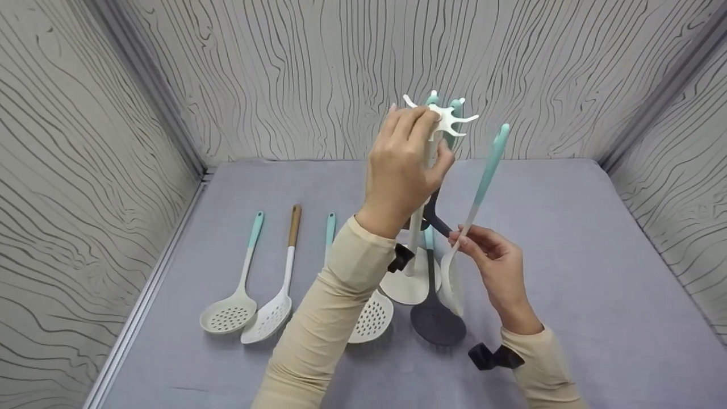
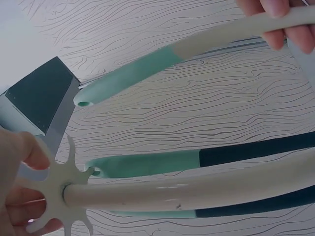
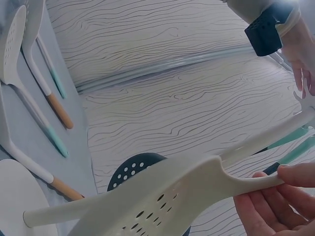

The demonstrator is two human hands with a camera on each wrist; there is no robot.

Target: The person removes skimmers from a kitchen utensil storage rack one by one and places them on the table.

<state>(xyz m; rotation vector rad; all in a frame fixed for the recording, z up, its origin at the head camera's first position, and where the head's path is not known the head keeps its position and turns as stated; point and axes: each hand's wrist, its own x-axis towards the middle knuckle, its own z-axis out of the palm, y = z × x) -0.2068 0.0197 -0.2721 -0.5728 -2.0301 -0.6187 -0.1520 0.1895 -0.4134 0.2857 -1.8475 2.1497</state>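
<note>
My left hand [image 1: 400, 159] holds the white star-shaped hook top [image 1: 448, 121] of a utensil stand, its thumb and fingers on the hooks in the left wrist view. The white pole [image 2: 147, 195] runs down to a round base [image 1: 400, 287]. Two dark utensils with teal handles [image 2: 152, 164] hang from the hooks, close by the pole. To the right of the stand, my right hand [image 1: 500, 261] pinches a cream slotted skimmer [image 3: 172, 196] by its neck. Its teal handle [image 1: 493, 165] points up, clear of the hooks, and its head hangs down.
On the grey cloth [image 1: 596, 272] lie a cream skimmer [image 1: 227, 315], a white slotted turner [image 1: 270, 318] with a brown handle, and another skimmer [image 1: 372, 321] partly behind my left sleeve. A dark utensil [image 1: 437, 324] lies before the base. Patterned panels [image 1: 318, 74] enclose the table.
</note>
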